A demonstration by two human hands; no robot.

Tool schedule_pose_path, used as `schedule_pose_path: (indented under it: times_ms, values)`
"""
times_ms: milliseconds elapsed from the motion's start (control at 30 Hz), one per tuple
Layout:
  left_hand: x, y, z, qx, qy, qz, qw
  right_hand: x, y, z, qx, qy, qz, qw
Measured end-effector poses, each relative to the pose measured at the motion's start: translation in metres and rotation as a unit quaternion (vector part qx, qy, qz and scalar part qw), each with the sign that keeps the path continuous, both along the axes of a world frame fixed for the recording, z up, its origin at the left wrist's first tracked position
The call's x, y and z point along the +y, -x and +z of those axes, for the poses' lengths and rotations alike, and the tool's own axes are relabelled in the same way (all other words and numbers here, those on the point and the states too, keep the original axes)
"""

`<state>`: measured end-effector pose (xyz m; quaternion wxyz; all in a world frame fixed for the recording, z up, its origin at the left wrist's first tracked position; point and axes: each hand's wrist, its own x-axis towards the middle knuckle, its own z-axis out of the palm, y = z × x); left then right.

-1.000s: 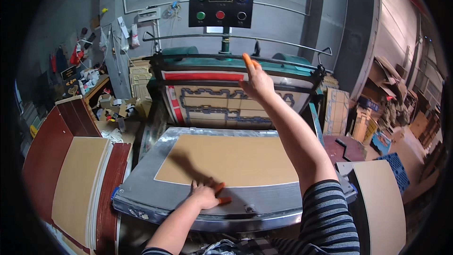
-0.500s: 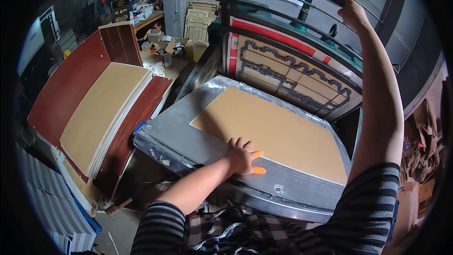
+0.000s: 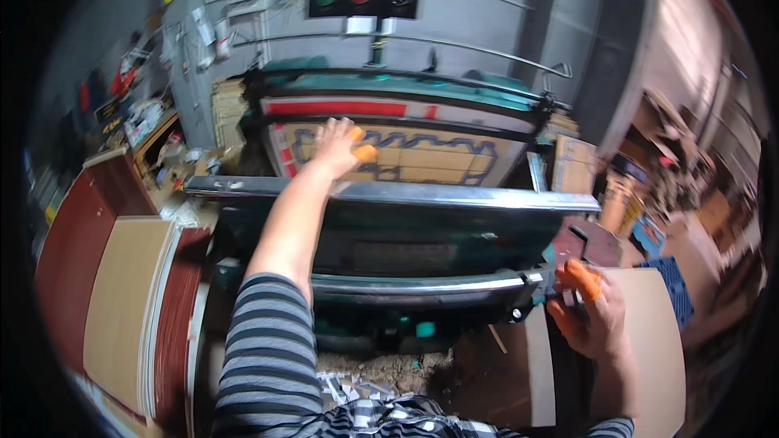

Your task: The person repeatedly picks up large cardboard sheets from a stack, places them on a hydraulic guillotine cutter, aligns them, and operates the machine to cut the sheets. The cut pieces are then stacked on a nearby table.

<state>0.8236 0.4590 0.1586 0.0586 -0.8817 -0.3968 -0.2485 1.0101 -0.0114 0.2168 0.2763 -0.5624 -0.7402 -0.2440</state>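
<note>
Left hand (image 3: 337, 146): fingers spread, orange-tipped, flat on the tan die-cut cardboard sheet (image 3: 406, 158) in the press's upper bed.
Right hand (image 3: 588, 316): curled loosely at the grey metal platen (image 3: 389, 195)'s lower right corner; grip unclear.

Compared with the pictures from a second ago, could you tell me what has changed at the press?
The left hand left the platen's front edge and now reaches up onto the cutting die board. The right hand dropped from the top to the stack of brown sheets at the right. The platen has tilted up, hiding its sheet. The left-side sheet stack is unchanged.
</note>
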Motion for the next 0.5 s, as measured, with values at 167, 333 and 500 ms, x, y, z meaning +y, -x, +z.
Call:
schedule_pose_path:
  times_ms: [167,333,500]
  values:
    - [-0.034,-0.068,0.000,-0.198,-0.181,-0.177,0.947,-0.154,-0.075,-0.127,0.347,0.010,-0.312,0.884]
    - [-0.156,-0.080,-0.064,-0.160,-0.035,-0.356,0.920,-0.227,-0.130,-0.229,0.188,0.160,-0.671,0.699]
    - [-0.246,-0.051,-0.123,-0.091,0.055,-0.444,0.890,-0.288,-0.173,-0.286,0.161,0.245,-0.760,0.580]
